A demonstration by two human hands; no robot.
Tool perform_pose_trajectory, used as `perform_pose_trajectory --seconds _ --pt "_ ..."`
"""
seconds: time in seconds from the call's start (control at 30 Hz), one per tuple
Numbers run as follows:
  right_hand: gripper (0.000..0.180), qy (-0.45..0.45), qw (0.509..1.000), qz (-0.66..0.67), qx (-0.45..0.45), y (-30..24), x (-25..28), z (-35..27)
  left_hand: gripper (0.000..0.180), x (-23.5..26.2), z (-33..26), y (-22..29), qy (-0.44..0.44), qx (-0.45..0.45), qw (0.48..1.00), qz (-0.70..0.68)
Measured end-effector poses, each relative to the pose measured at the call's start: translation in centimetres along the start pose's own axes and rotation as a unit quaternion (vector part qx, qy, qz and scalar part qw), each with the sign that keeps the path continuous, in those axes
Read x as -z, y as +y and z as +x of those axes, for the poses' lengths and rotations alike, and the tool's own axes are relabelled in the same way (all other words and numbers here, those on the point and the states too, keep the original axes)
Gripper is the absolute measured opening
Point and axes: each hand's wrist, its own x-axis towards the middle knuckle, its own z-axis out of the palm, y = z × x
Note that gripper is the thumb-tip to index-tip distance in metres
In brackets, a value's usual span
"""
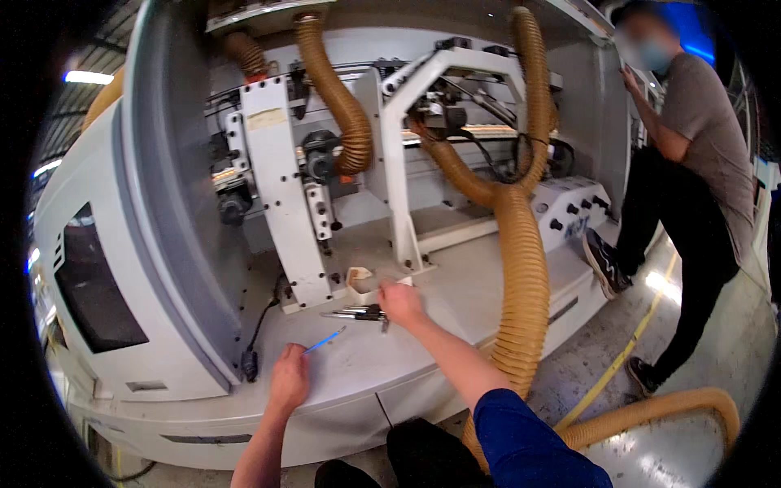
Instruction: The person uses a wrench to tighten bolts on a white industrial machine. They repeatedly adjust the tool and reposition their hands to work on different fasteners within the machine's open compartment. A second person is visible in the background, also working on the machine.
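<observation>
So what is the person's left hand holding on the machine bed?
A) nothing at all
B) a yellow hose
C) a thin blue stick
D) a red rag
C: the left hand pinches a thin blue stick that slants up over the pale machine bed.

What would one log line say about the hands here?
left hand: holding blue stick | right hand: on hand tools | place: machine bed | co-worker: standing right

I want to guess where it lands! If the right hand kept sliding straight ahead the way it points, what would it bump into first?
Probably the small curled cream strip lying just beyond the right hand, which rests on a bunch of metal tools. Behind it stands the white machine bracket. Depth is hard to judge from the head view.
</observation>
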Motion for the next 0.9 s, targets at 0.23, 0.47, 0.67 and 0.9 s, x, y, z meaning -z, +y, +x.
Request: perform_pose_trajectory --seconds 0.23,0.47,0.67,0.9 --pt "0.025 -0.054 0.995 0.057 -0.066 2.1 1.7 -0.9 0.018 -3.2 0.2 -1.4 -0.015 0.032 0.999 0.023" --pt "0.025 -0.038 0.997 0.061 -0.013 0.4 4.1 -2.1 0.014 -1.6 -1.2 0.3 0.065 0.049 0.997 0.011" --pt "0.033 -0.050 0.995 0.080 -0.017 1.5 5.0 -2.3 0.016 -2.6 -0.2 -1.1 0.106 0.098 0.988 0.054" --pt "0.036 -0.056 0.996 0.071 -0.027 0.3 3.6 -2.2 0.012 -1.8 0.2 -1.1 0.113 0.051 0.990 0.060"
